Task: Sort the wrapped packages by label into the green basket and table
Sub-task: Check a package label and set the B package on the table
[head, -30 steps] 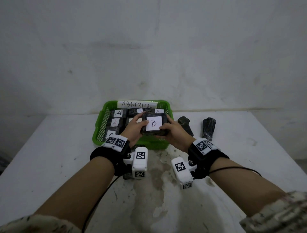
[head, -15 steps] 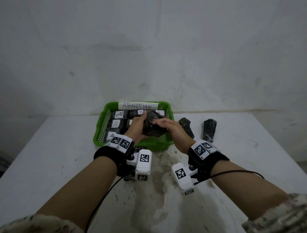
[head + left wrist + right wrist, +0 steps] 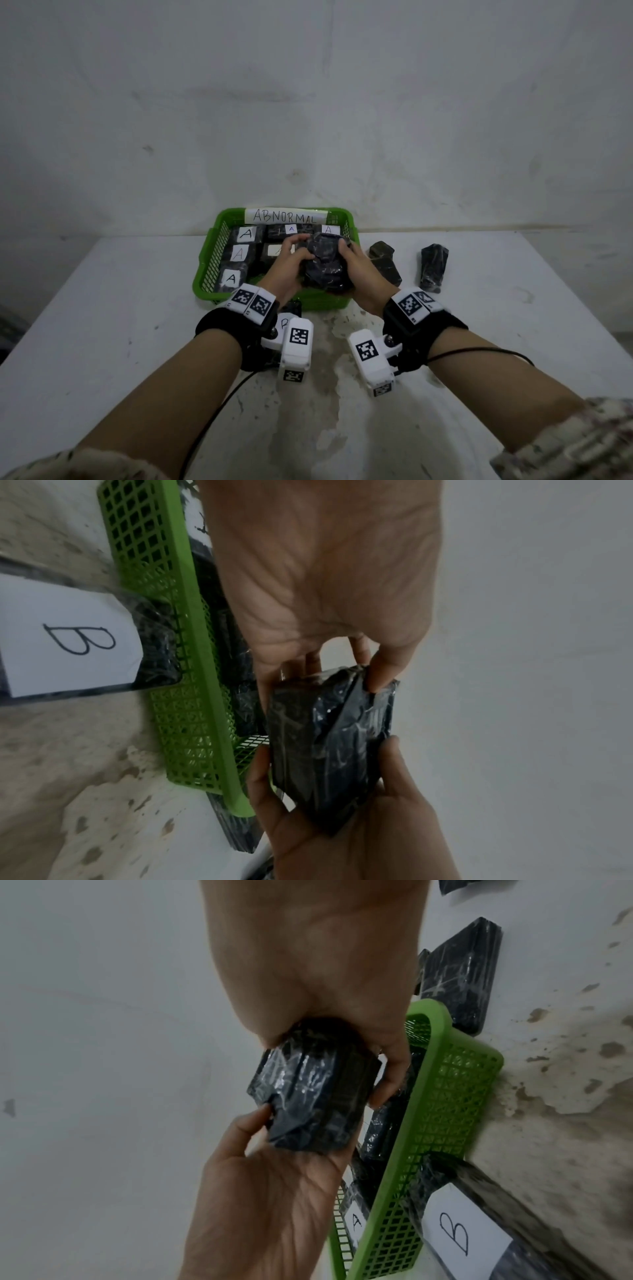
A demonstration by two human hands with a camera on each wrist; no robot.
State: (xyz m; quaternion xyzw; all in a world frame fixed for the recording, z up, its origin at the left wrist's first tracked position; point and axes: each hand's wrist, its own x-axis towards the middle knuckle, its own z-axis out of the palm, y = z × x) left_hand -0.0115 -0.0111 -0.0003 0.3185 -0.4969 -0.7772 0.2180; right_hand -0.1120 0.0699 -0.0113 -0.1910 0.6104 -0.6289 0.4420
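Observation:
Both hands hold one black wrapped package [image 3: 323, 265] above the front right part of the green basket [image 3: 202, 291]. My left hand [image 3: 295, 256] grips its left side, with the thumb on top. My right hand [image 3: 350, 262] cups its right side. Plain wrinkled wrap faces up and no label shows on it, also in the left wrist view [image 3: 332, 737] and the right wrist view [image 3: 308, 1096]. The basket carries an "ABNORMAL" tag [image 3: 286, 216] and holds several packages labelled A [image 3: 246, 233].
A package labelled B [image 3: 68, 637] lies on the white table just in front of the basket, under my left wrist. Two unlabelled-looking black packages [image 3: 383, 262] [image 3: 433, 267] lie on the table right of the basket. A wall stands right behind.
The held package has been turned over: its B label faced me a second ago, now only black wrap shows. Both hands stayed above the basket's front.

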